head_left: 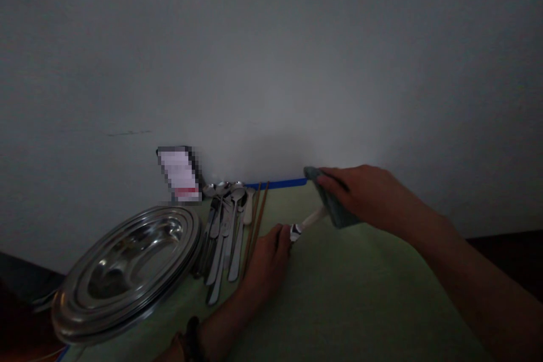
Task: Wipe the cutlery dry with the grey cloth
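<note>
Forearms: the right forearm (475, 280) is reaching in from the lower right corner, and the left forearm (231, 317) is rising from the bottom edge, with a dark band (193, 336) circling its wrist.
Left hand: the person's left hand (269, 254) is closing its fingers round the shiny metal end of a utensil, just below the middle of the frame.
Right hand: the right hand (369, 192) is pinching a folded cloth, right of centre, its grip narrow.
Utensil: the utensil (314, 217) is slanting up and rightward between the hands; its pale length is meeting the cloth, and blur is hiding its exact kind.
Cloth: the grey-green cloth (335, 203) is covering the utensil's upper end.
Cutlery: spoons and other metal pieces (224, 226) are lying in a heap left of the left hand.
Chopsticks: two brown chopsticks (257, 220) are lying between heap and hand.
Dishes: oval metal dishes (68, 317) are sitting stacked at lower left.
Phone: a pixelated phone (180, 172) is leaning on the grey wall (271, 68), above the dishes.
Table: the green top (339, 294) is filling the lower middle, a blue strip (280, 184) edging its far side.
</note>
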The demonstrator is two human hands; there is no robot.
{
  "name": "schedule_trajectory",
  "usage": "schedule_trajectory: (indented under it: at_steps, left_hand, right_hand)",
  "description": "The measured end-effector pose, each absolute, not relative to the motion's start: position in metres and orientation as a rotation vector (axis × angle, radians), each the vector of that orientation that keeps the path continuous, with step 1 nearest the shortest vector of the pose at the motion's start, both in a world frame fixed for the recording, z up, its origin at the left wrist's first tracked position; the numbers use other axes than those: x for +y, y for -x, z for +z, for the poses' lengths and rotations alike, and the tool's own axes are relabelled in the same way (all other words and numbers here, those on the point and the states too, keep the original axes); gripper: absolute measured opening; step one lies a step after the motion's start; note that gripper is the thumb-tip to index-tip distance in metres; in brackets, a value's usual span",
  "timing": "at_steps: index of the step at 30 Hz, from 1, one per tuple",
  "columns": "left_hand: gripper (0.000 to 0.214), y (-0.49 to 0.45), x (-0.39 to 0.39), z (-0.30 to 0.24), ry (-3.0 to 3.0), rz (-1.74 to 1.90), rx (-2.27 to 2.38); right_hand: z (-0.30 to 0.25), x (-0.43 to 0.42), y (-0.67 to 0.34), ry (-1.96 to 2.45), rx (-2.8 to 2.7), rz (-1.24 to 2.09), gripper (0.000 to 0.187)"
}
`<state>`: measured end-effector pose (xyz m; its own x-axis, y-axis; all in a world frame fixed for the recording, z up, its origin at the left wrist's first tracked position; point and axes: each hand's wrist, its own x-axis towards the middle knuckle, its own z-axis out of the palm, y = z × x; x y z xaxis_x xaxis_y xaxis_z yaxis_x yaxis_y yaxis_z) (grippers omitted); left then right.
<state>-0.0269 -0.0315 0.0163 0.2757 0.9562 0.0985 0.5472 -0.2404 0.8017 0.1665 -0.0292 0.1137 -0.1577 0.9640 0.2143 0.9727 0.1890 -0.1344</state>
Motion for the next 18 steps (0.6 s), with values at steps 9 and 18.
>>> schedule_trajectory:
  at_steps: [9,18]
  left_hand:
    - [0.033,0.029,-0.031,0.013,-1.948,0.786,1.316]
    - [0.035,0.029,-0.034,0.013,-1.938,0.772,1.339]
  right_hand:
    - [0.081,-0.024,-0.146,1.377,-2.733,0.518,0.030]
    - [0.089,-0.017,-0.164,1.359,-2.708,0.676,0.042]
